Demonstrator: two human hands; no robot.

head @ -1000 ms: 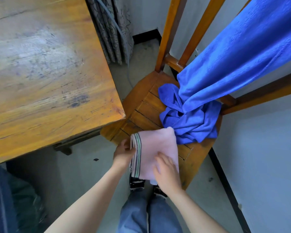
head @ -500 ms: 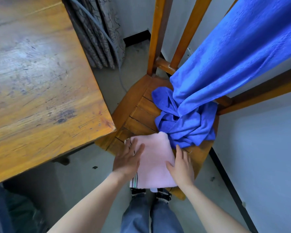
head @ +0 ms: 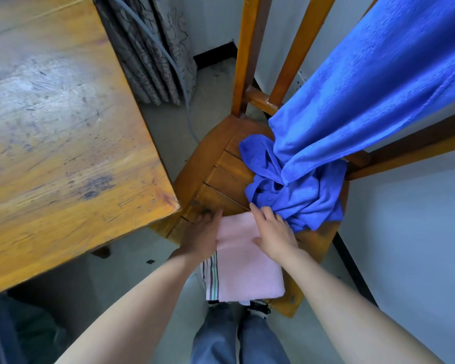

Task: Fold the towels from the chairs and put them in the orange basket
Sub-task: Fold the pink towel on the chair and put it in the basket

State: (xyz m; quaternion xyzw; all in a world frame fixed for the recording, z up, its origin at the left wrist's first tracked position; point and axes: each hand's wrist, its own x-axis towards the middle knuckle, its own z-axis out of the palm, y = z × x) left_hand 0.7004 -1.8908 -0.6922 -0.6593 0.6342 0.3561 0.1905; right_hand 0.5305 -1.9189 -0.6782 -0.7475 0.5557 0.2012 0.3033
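The pink towel (head: 247,269) lies folded into a neat rectangle on the front of the chair (head: 221,177) seat, its near end with the striped border hanging a little past the seat edge toward the person's legs. Both hands are on its far end. The left hand (head: 201,233) lies along the left edge with fingers stretched out, and the right hand (head: 273,232) rests flat on the far right corner, fingers spread and gripping nothing. This looks like pressing and squaring the fold so the layers stay aligned before lifting.

Just beyond the right fingertips sits the blue towel (head: 365,101) — draped over the chair back, with its lower part bunched on the seat, apparently not yet folded. That heap crowds the seat, which is probably why the pink one sits so far forward.

The wooden tabletop (head: 63,127) stands to the left, a patterned curtain (head: 153,53) behind it. The orange basket is not in view (so carrying the towel there likely comes next).
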